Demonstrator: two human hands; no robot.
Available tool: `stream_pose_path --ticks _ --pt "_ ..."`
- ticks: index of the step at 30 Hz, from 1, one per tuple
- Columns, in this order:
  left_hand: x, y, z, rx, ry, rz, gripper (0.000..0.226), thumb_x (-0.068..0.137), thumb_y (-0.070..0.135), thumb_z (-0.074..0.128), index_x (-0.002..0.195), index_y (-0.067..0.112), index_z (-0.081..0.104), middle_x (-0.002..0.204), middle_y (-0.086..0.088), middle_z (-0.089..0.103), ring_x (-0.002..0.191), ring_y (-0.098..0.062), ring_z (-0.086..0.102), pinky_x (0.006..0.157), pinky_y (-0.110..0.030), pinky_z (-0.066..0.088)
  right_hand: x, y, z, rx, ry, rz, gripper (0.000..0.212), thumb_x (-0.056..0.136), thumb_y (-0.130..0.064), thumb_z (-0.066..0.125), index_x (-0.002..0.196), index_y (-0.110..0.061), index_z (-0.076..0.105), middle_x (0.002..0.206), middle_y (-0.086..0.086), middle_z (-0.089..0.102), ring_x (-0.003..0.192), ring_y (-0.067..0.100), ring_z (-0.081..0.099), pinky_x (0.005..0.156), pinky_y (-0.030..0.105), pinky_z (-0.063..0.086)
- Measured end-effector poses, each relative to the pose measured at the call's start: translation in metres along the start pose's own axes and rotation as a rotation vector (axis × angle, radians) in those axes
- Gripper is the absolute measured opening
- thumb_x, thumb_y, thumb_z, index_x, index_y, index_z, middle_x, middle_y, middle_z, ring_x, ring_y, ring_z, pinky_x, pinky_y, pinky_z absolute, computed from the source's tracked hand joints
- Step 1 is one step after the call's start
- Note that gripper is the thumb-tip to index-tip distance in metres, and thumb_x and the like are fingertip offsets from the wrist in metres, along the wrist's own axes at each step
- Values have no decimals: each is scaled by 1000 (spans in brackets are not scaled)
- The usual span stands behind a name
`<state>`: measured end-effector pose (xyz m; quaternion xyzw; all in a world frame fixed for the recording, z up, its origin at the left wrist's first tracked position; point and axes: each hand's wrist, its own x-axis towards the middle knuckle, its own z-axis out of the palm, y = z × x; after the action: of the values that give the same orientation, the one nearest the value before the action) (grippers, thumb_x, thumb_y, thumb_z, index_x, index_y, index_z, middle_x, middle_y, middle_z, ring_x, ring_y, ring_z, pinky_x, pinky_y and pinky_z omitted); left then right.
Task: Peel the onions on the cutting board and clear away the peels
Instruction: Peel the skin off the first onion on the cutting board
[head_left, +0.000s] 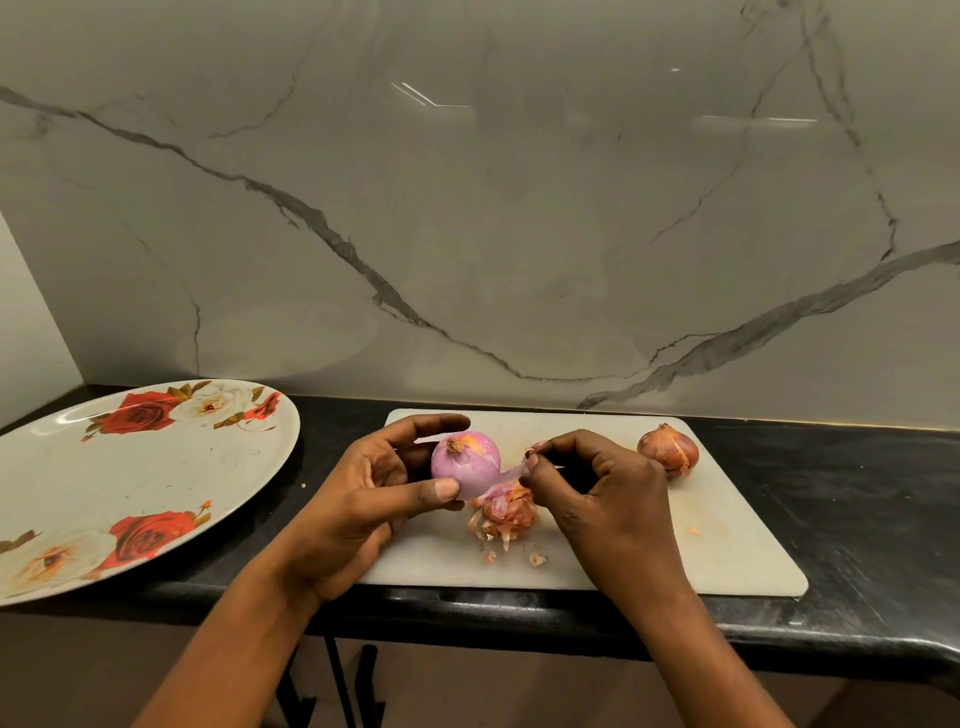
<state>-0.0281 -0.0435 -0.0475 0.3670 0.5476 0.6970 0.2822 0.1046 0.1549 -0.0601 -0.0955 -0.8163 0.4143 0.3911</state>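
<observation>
Left hand (374, 483) grips half-peeled onion (465, 462) over cutting board (727, 545) — right hand (597, 478) pinches its skin strip (511, 474) (peels (506, 514) below).

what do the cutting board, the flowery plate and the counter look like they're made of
Cutting board: likely plastic; matte white, thin, with rounded corners and faint orange stains.
Plate: probably melamine or glazed ceramic, hard to tell which; glossy, with printed roses and fine scuffs.
Counter: seemingly polished black stone; speckled, with highlights along its rounded front edge.
</observation>
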Motion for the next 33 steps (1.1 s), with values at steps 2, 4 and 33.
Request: stream_pose_path --ticks 2,4,33 --pt "1 0 0 -27 7 -8 65 80 7 75 143 11 59 136 -17 68 125 -37 66 92 -33 60 0 1 0 -6 7 10 9 92 -17 80 98 -23 81 85 -17 78 82 3 76 77 28 64" --pt "1 0 -1 -35 -2 -11 67 79 11 79 143 11 60 136 -18 68 124 -36 67 90 -32 60 0 1 1 -11 14 17 8 93 -17 79 99 -21 82 85 -15 78 82 2 76 78 28 64" --pt "-2 1 7 105 -2 16 65 84 -3 77 143 20 63 139 -7 69 124 -33 69 103 -42 58 -3 -5 0 88 -152 -214 32 92 -20 82 124 -25 79 128 -11 75 120 -2 69 85 24 64"
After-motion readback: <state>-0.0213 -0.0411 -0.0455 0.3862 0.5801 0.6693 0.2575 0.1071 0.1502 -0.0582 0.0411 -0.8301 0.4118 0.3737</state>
